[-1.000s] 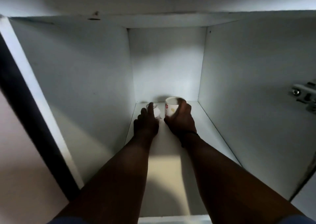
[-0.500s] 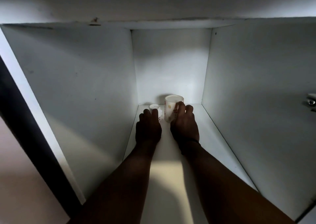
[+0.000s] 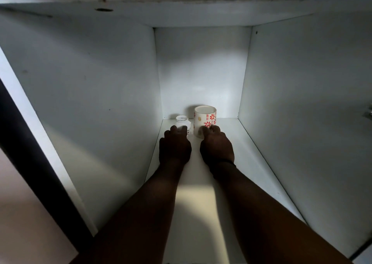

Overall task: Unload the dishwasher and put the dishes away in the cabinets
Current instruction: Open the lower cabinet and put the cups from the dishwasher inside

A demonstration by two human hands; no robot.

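White cabinet shelf (image 3: 201, 193): red-flowered mug (image 3: 205, 117), small jar (image 3: 182, 120), lettering unreadable.

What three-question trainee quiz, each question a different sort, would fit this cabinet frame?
1. True or false: the flowered mug stands upright on the cabinet shelf.
2. Which stands further left: A the flowered mug, B the small white cup?
3. Fill in: the right hand has its fingers at the mug's ____ part.

Key:
1. True.
2. B; the left hand is in front of it.
3. Lower. Whether the fingers grip cannot be told.
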